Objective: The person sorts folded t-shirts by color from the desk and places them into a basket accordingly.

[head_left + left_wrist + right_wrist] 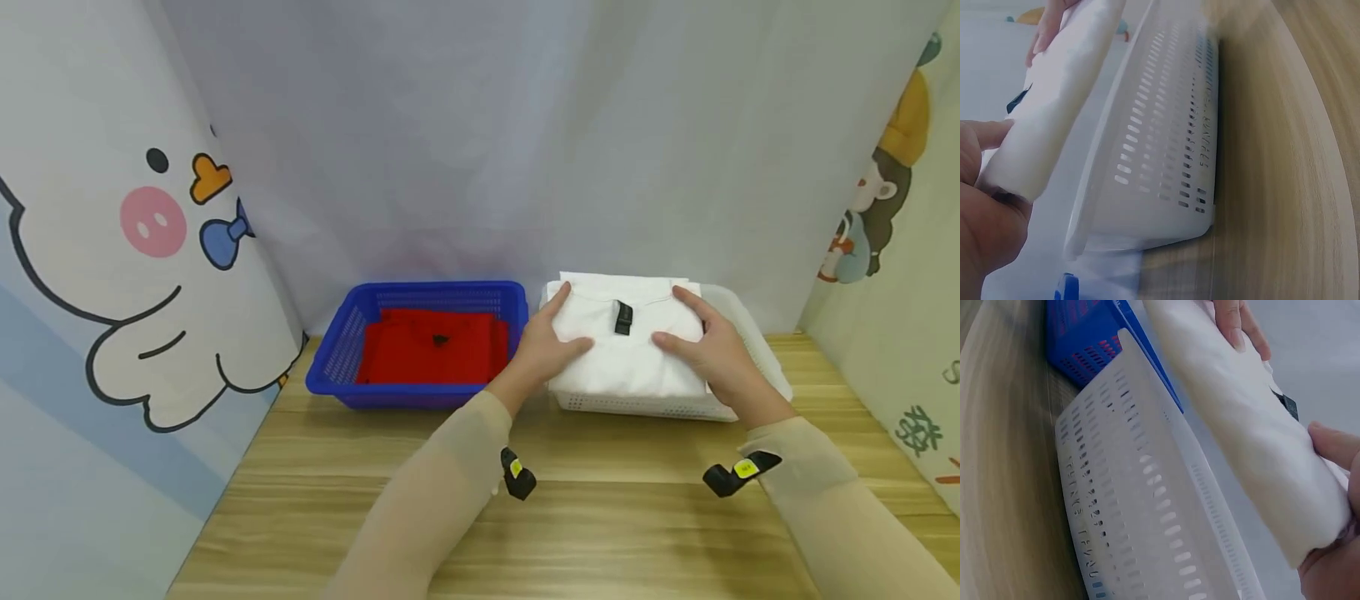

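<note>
A folded white shirt (626,360) with a black tag (623,317) is held level over the white basket (759,346). My left hand (542,342) grips its left side, thumb on top. On the opposite side my right hand (716,354) grips it the same way. Both wrist views show the rolled front fold of the shirt (1063,94) above the rim of the white basket (1147,487), with a gap between them. The fingers underneath are partly hidden by the cloth. What lies inside the white basket is mostly covered.
To the left stands a blue basket (330,367) with folded red clothing (427,354) in it, bearing a small dark tag. Both baskets rest on a wood-grain table (600,517). A pale curtain (450,150) hangs behind, and printed cloths flank the table.
</note>
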### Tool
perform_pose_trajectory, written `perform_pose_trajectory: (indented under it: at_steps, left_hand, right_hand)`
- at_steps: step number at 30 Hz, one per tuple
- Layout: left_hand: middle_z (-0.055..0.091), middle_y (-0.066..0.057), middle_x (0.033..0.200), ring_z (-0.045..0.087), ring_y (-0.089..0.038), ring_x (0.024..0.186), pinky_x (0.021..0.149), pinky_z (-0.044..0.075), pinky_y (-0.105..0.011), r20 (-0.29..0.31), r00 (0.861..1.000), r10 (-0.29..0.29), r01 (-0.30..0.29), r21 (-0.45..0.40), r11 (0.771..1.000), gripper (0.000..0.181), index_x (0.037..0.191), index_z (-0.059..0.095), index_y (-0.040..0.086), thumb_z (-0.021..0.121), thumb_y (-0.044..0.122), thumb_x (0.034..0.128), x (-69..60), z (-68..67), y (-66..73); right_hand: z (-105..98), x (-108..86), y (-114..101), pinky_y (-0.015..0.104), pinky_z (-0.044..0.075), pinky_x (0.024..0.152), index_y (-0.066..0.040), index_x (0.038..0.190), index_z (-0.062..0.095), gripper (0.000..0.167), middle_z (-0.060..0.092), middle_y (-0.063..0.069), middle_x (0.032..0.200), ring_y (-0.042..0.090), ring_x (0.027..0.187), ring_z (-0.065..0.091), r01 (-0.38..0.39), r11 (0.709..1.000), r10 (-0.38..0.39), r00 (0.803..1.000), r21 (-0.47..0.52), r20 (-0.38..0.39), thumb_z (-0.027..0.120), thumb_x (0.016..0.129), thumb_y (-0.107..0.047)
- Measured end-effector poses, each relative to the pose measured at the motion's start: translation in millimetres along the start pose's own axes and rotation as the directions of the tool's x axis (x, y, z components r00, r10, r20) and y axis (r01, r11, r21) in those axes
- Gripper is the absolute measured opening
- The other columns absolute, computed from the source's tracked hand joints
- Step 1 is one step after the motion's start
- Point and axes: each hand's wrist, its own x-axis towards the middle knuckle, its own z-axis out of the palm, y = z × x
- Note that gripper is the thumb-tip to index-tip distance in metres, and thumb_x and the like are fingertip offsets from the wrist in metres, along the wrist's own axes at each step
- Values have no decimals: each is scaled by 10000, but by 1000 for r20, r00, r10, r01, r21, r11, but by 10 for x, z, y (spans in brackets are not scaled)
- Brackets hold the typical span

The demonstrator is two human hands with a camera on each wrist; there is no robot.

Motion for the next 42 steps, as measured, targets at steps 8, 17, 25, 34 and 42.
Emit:
perform_pose_trajectory:
  at_steps: [8,17,25,34,42]
  left_hand:
    - [284,59,1551,274,-183,1410,1091,329,-361,-28,997,-69,69,5,998,931,1528,248,335,781,121,796,219,231,-51]
    - [271,75,1553,250,-193,1421,1110,294,-404,28,996,-88,89,-21,996,927,1515,254,380,775,105,800,265,366,-182]
    - [276,19,1558,251,-220,1421,1102,305,-409,45,991,-126,126,13,992,957,1518,263,363,786,57,777,313,452,-204]
    - [322,-18,1541,278,-222,1412,1100,314,-378,41,981,-192,187,106,977,983,1521,290,299,781,-29,735,372,548,-170]
    - [298,-10,1553,266,-235,1418,1105,303,-398,55,974,-218,212,110,971,964,1525,277,294,777,-7,758,380,576,-182]
  right_hand:
    - [-86,223,168,535,215,1111,-290,1552,167,917,47,111,1605,343,1426,134,-23,1000,22,999,-16,-42,746,842,-341]
    - [-177,298,435,518,155,1141,-313,1549,166,944,9,75,1610,346,1442,76,-65,998,65,997,13,-35,766,821,-335]
    - [-193,309,552,515,189,1132,-268,1552,166,948,-2,96,1607,355,1427,113,-102,994,102,995,37,-14,768,822,-318]
    - [-206,359,596,538,268,1092,-256,1558,122,982,-9,151,1598,411,1406,143,-158,987,158,986,-7,43,771,823,-310]
    - [-188,380,595,557,243,1100,-208,1559,125,953,3,196,1590,446,1413,106,-146,987,149,987,-66,54,754,846,-272]
